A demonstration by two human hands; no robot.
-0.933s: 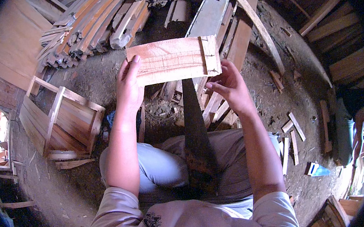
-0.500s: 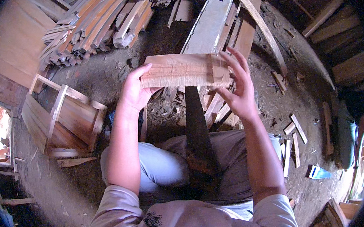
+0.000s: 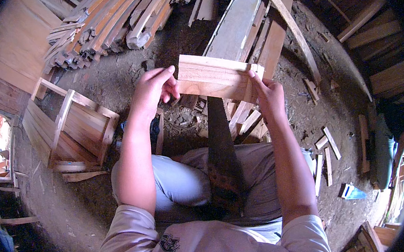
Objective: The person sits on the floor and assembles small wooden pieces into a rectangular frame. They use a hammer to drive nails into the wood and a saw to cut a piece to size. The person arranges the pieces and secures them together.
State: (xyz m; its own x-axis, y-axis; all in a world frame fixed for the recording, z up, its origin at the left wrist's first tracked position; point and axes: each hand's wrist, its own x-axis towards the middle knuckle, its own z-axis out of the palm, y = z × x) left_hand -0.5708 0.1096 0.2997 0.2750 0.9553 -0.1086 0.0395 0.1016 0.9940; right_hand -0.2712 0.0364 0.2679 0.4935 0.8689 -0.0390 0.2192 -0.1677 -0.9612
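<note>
A short, pale wooden board (image 3: 211, 76) is held up in front of me, its grained face turned toward me. A narrow strip or joint line runs down near its right end. My right hand (image 3: 268, 96) pinches that end, thumb on the face, its other fingers partly hidden. Just off the board's left end, my left hand (image 3: 156, 91) is half curled, thumb apart from the fingers, with nothing visible in it. Below the board a handsaw (image 3: 220, 142) rests on my lap, its dark blade pointing away and its handle between my legs.
Beyond the board a long grey plank (image 3: 235, 25) stretches away. Stacked timber strips (image 3: 108, 22) lie at the far left, with a wooden frame box (image 3: 76, 129) nearer. Offcuts (image 3: 329, 149) and a blue-and-white object (image 3: 353, 192) lie on the dirt floor at right.
The board has turned so its broad face shows, and shifted slightly right. My left hand has come off its left end. My right hand has closed from spread fingers to a pinch.
</note>
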